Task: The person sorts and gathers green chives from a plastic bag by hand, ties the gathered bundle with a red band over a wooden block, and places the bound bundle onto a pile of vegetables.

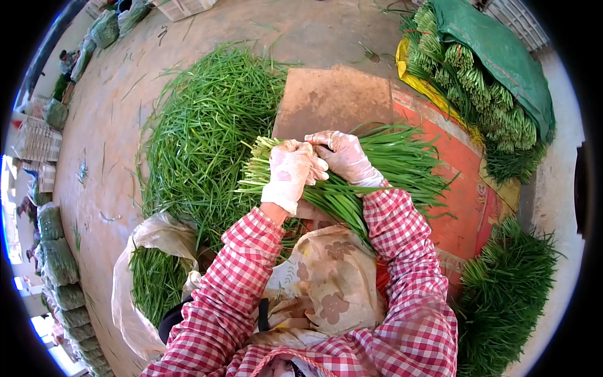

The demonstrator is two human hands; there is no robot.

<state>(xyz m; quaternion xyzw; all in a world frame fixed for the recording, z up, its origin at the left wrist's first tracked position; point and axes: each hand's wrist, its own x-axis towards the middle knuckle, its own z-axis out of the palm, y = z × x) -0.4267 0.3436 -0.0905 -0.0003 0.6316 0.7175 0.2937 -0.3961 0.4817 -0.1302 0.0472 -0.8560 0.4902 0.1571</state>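
A bunch of garlic chives [399, 154] lies crosswise in front of me, pale cut ends to the left and green leaves to the right. My left hand [290, 173], in a stained whitish glove, is closed on the bunch near its stem ends. Close beside it, my right hand [345, 157], gloved too, is closed over the bunch with thumb and forefinger bent together. A small reddish spot shows between the hands; I cannot tell what it is. Under the bunch is a worn brown board [336, 94].
Loose green leaves [207, 119] are heaped at the left, above an open plastic bag [125, 295] of leaves. Tied bunches [474, 81] are stacked under a green sheet [496, 44]; more chives [509, 301] lie lower right. Crates [39, 139] and other people stay at the far left.
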